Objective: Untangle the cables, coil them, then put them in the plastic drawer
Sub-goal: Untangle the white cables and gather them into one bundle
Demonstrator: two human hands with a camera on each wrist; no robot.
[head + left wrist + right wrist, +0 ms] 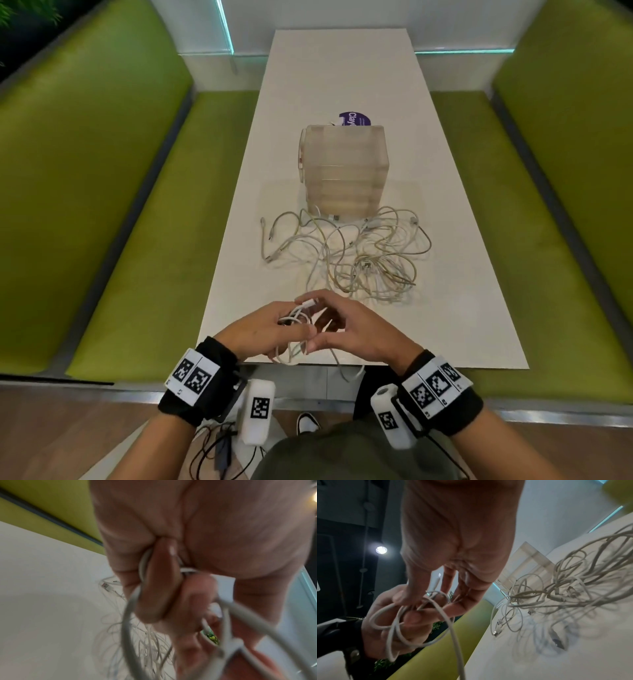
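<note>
At the table's (445, 308) 6 o'clock edge, the left hand (263, 330) holds a white cable (296, 320) looped round its curled fingers (159, 582). The right hand (356, 329) pinches the same cable, whose plug end points toward 12 o'clock, while a loose tail hangs off the edge toward 6. The tangled cables (356, 253) sprawl mid-table, long axis 9 to 3. Touching them at 12 stands the upright plastic drawer (342, 168).
</note>
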